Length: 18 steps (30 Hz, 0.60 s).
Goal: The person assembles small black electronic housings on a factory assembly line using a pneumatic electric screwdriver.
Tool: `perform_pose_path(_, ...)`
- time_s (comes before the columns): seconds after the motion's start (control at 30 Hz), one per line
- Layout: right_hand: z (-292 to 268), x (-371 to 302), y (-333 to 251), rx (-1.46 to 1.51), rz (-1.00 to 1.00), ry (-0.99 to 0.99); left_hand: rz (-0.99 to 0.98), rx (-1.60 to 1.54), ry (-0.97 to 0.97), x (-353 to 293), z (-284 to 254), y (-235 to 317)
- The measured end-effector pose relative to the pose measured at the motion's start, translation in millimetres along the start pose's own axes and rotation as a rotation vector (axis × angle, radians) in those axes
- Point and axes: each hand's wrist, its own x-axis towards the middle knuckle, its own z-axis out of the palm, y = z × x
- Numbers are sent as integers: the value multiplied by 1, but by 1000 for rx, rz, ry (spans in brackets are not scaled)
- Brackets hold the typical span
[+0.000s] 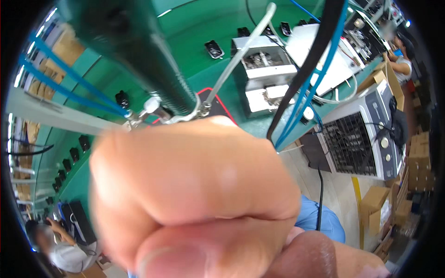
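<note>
My right hand fills the middle of the picture, very close and slightly blurred. Its fingers are curled into a fist, with the thumb laid across them and the thumbnail at the lower edge. Nothing sticks out of the fist, and its inside is hidden. Just behind it in the picture hangs a dark green cylindrical tool with metal fittings at its lower end. Blue air tubes run to those fittings. My left hand does not show.
A metal fixture stands on the green bench, near small black devices. At right are an air cooler and cardboard boxes. One person works at far right, another at lower left. Cables hang ahead.
</note>
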Motion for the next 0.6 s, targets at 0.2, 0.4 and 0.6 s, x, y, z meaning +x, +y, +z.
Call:
perform_pose_path(0.2, -26, 5, -28, 80, 170, -365, 54, -57, -61, 1, -5, -2)
perform_pose_path(0.4, -30, -5, -26, -84, 221, -159, 92, -75, -114, 0, -15, -5)
perform_pose_path(0.6, -39, -17, -18, -393, -168, -153, 98, -95, -63, -2, -5, -1)
